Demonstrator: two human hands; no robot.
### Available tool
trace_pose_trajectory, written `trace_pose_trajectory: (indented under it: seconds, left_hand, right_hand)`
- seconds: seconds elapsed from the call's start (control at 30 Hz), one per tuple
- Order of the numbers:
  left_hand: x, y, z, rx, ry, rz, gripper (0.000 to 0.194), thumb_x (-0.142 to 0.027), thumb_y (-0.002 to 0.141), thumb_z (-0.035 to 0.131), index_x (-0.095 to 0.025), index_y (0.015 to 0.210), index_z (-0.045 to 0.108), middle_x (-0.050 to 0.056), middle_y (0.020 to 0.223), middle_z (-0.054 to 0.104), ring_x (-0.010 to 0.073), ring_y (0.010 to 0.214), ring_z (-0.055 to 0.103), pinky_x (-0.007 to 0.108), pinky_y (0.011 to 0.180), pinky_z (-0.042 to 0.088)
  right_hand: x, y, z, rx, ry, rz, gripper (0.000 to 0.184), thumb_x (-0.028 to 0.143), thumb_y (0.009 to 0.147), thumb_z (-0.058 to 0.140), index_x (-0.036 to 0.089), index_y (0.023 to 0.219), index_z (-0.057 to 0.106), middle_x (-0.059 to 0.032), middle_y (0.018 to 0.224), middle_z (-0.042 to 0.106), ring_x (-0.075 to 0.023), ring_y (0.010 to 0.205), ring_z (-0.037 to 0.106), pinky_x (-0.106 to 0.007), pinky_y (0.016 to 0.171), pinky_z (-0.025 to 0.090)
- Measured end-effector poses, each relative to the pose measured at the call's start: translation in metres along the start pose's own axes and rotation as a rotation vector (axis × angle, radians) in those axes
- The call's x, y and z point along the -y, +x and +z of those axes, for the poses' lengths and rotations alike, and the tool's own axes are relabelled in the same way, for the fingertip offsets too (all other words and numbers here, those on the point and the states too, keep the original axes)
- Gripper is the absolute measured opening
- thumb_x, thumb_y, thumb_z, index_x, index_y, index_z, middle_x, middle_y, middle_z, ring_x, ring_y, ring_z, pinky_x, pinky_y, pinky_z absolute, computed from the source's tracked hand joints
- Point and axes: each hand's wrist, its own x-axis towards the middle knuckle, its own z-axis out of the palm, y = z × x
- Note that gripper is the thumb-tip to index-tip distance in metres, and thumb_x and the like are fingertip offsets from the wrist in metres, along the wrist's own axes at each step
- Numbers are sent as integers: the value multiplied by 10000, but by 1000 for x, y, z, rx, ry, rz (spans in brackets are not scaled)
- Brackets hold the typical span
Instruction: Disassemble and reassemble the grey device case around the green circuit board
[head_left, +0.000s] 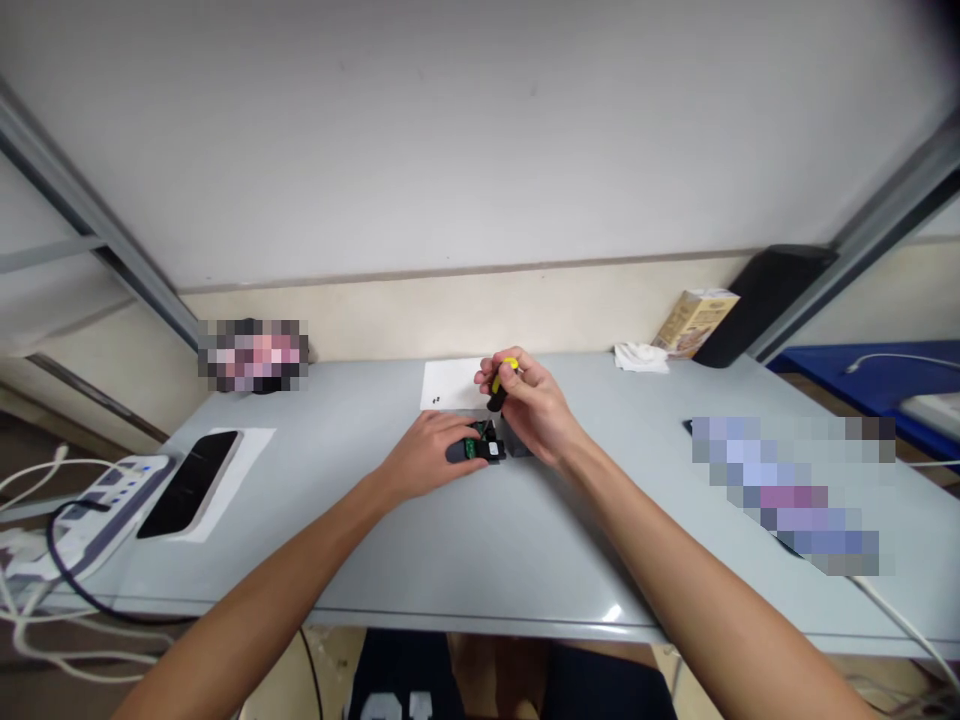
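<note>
A small black device with a green circuit board showing [482, 448] lies on the grey table [480, 540] near its middle. My left hand [429, 455] rests on the table and pinches this device at its left end. My right hand [529, 410] is closed around a screwdriver with a yellow and black handle [501, 383], held upright with its tip down onto the device. A second dark part [517, 445] sits just under my right hand.
A white sheet [450, 385] with two tiny dark screws [436, 401] lies behind the hands. A black phone [189, 482] rests on white paper at left, beside a power strip [97, 500]. A crumpled tissue [641, 357], a carton [694, 320] and a black object [765, 300] stand back right.
</note>
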Motion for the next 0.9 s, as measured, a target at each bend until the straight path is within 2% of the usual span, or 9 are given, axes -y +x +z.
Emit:
trace_pose_trajectory:
  seconds: [0.1, 0.2, 0.27, 0.33, 0.47, 0.6, 0.67, 0.8, 0.9]
  left_hand:
    - [1, 0, 0, -4, 4, 10, 268, -461, 934, 757, -246, 1093, 760, 80, 1352, 736, 292, 1222, 702, 502, 1097, 506]
    - [1, 0, 0, -5, 16, 19, 278, -472, 940, 747, -244, 1098, 765, 79, 1336, 744, 289, 1211, 706, 496, 1096, 509]
    - [0, 0, -1, 3, 31, 21, 283, -482, 952, 729, -245, 1103, 768, 78, 1333, 745, 285, 1209, 707, 487, 1097, 511]
    - [-1, 1, -3, 12, 47, 22, 286, -487, 963, 712, -244, 1102, 770, 79, 1333, 743, 283, 1212, 705, 479, 1097, 513]
    - [-3, 1, -7, 48, 77, 32, 282, -480, 984, 684, -247, 1119, 768, 81, 1353, 729, 281, 1235, 693, 461, 1100, 510]
    - [-4, 1, -10, 83, 110, 33, 306, -492, 997, 662, -251, 1158, 760, 83, 1357, 722, 283, 1236, 686, 460, 1093, 508]
    - [-4, 2, -11, 102, 119, 24, 310, -491, 997, 663, -250, 1168, 754, 83, 1363, 718, 282, 1235, 684, 461, 1091, 502]
    - [-7, 2, -15, 157, 106, -3, 305, -464, 1004, 664, -241, 1201, 730, 88, 1396, 698, 282, 1291, 651, 461, 1116, 462]
    - [-9, 0, -23, 203, 71, -29, 342, -479, 1000, 666, -246, 1247, 705, 98, 1472, 644, 288, 1358, 598, 468, 1157, 413]
  right_hand:
    - [-6, 2, -1, -45, -18, -47, 487, 529, 746, 900, 262, 855, 507, 54, 728, 557, -128, 667, 536, -285, 674, 435]
    - [-7, 5, -4, -23, -27, -66, 431, 648, 857, 751, 269, 918, 555, 75, 651, 456, -118, 579, 431, -281, 608, 391]
    - [-5, 6, -7, 25, -45, -31, 425, 668, 904, 675, 258, 1005, 626, 47, 723, 523, -127, 649, 502, -290, 668, 440]
    - [-2, 6, -9, 30, -108, -21, 410, 631, 873, 727, 247, 993, 645, 17, 827, 618, -141, 759, 597, -303, 756, 488]
    - [1, 6, -10, -171, -309, -197, 507, 518, 699, 907, 243, 833, 503, -7, 961, 742, -162, 838, 697, -324, 800, 533]
    - [-3, 3, -3, -300, -416, -277, 602, 489, 691, 913, 271, 808, 363, 72, 671, 665, -144, 568, 654, -279, 579, 489]
    - [-3, 3, -1, -338, -406, -297, 598, 521, 719, 889, 281, 825, 352, 96, 626, 614, -139, 485, 618, -273, 508, 456]
    - [18, 6, -14, -439, -398, -443, 532, 605, 791, 815, 287, 868, 394, 95, 605, 555, -138, 479, 582, -274, 493, 453]
    - [49, 5, -39, -289, -577, -405, 467, 691, 857, 699, 270, 859, 498, 72, 581, 498, -131, 502, 518, -277, 510, 434]
